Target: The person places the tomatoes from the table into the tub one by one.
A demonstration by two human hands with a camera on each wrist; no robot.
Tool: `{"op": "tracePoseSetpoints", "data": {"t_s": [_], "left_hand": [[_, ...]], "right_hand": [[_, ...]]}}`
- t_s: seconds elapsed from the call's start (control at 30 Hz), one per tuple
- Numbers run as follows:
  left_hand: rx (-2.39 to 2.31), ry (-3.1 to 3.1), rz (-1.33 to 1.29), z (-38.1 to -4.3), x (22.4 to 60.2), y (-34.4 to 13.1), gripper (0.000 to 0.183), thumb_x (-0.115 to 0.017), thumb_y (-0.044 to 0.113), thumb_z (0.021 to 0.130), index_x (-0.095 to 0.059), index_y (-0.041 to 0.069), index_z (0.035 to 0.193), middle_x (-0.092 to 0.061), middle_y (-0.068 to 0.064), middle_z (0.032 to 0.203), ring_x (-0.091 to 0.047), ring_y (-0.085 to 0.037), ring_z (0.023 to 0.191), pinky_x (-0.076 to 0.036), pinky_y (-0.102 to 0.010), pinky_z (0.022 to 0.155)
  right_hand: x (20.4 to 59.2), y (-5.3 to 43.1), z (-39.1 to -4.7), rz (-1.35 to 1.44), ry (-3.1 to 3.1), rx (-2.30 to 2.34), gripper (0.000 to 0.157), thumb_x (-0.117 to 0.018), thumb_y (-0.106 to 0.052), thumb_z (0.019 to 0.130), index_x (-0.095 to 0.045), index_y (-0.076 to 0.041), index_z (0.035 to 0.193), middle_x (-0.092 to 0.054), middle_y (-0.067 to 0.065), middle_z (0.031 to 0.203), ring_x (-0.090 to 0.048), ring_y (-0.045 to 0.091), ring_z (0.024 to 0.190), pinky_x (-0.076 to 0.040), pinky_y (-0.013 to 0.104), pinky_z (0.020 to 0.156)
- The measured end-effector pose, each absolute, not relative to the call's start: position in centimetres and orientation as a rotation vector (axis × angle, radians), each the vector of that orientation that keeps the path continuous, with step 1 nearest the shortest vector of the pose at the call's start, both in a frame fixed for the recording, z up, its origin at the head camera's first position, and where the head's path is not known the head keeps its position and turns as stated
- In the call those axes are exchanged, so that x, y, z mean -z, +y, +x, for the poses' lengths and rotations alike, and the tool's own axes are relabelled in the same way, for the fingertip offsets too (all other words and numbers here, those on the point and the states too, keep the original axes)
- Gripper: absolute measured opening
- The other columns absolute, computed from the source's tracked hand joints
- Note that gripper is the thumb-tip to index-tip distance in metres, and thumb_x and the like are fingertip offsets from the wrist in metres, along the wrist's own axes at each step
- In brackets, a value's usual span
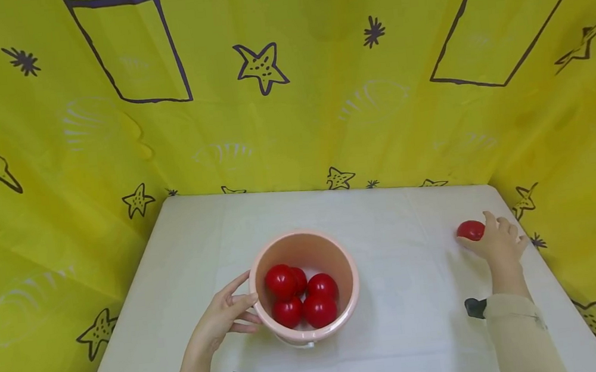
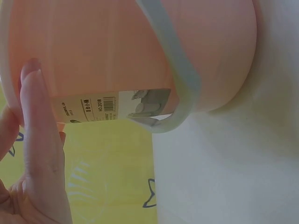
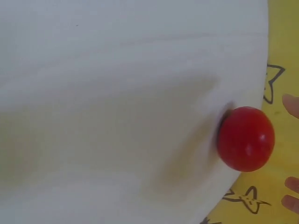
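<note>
A pink bucket (image 1: 347, 259) stands on the white table, with several glossy red balls (image 1: 321, 311) inside. My left hand (image 1: 221, 316) holds the bucket by its left rim. In the left wrist view, a finger (image 2: 44, 135) lies along the outer wall, near a printed label (image 2: 107, 106) and a pale handle (image 2: 180, 60). Far to the right, one more red ball (image 1: 470, 230) rests on the table. My right hand (image 1: 500, 241) is right beside it, fingers spread. In the right wrist view, a gap shows between this ball (image 3: 246, 139) and the visible fingertips (image 3: 292, 105).
A white-covered table (image 1: 410, 343) carries the things. Its right edge runs close to my right hand. Yellow cloth (image 1: 313, 124) with stars and shells drawn on it hangs behind and at both sides.
</note>
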State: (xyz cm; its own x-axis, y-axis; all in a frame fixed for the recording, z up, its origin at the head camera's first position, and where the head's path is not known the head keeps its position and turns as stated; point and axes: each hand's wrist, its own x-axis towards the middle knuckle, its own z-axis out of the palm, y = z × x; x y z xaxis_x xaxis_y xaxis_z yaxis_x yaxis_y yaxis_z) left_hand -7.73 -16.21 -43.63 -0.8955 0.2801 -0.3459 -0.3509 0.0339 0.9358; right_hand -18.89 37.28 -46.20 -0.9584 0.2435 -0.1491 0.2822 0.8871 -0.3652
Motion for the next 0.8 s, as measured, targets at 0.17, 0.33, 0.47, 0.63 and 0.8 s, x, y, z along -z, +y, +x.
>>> {"op": "tracePoseSetpoints", "data": {"t_s": [0.17,0.33,0.47,0.63,0.8], "left_hand": [[-1.913,1.879,-0.076,-7.8,43.6,-16.2,0.066,-0.057,0.018,0.09,-0.021,0.006,0.144,-0.062,-0.024,0.104,-0.067,-0.031,0.075,-0.055,-0.042,0.067],[-1.911,1.886,-0.073,-7.8,43.5,-16.1,0.066,-0.057,0.019,0.09,-0.021,0.005,0.143,-0.062,-0.024,0.104,-0.066,-0.032,0.075,-0.055,-0.042,0.066],[-1.908,1.89,-0.076,-7.7,43.5,-16.2,0.066,-0.057,0.019,0.09,-0.021,0.005,0.143,-0.062,-0.025,0.105,-0.067,-0.031,0.075,-0.055,-0.041,0.066],[-1.904,1.891,-0.075,-7.8,43.6,-16.1,0.066,-0.057,0.019,0.09,-0.021,0.006,0.143,-0.061,-0.025,0.106,-0.067,-0.029,0.074,-0.055,-0.042,0.066],[-1.902,1.893,-0.081,-7.8,43.7,-16.2,0.066,-0.057,0.02,0.09,-0.022,0.006,0.143,-0.062,-0.024,0.105,-0.067,-0.03,0.074,-0.055,-0.041,0.066]], "right_hand": [[47.8,38.1,-18.6,0.457,2.921,0.642,0.096,-0.065,-0.041,0.079,-0.009,0.008,0.139,-0.011,0.043,0.128,-0.005,0.059,0.118,0.006,0.074,0.094],[49.0,38.2,-18.4,0.479,2.905,0.645,0.096,-0.065,-0.04,0.079,-0.009,0.011,0.137,-0.013,0.044,0.126,-0.006,0.059,0.117,0.007,0.074,0.093],[49.6,37.9,-18.5,0.496,2.9,0.612,0.096,-0.066,-0.041,0.079,-0.009,0.013,0.136,-0.016,0.044,0.124,-0.009,0.059,0.116,0.007,0.074,0.093],[50.0,37.7,-18.8,0.534,2.898,0.592,0.096,-0.065,-0.04,0.08,-0.007,0.013,0.136,-0.018,0.044,0.123,-0.011,0.059,0.116,0.005,0.073,0.094],[50.1,37.8,-19.1,0.526,2.934,0.546,0.091,-0.061,-0.041,0.083,-0.012,0.016,0.133,-0.022,0.044,0.119,-0.015,0.059,0.113,0.003,0.073,0.095]]}}
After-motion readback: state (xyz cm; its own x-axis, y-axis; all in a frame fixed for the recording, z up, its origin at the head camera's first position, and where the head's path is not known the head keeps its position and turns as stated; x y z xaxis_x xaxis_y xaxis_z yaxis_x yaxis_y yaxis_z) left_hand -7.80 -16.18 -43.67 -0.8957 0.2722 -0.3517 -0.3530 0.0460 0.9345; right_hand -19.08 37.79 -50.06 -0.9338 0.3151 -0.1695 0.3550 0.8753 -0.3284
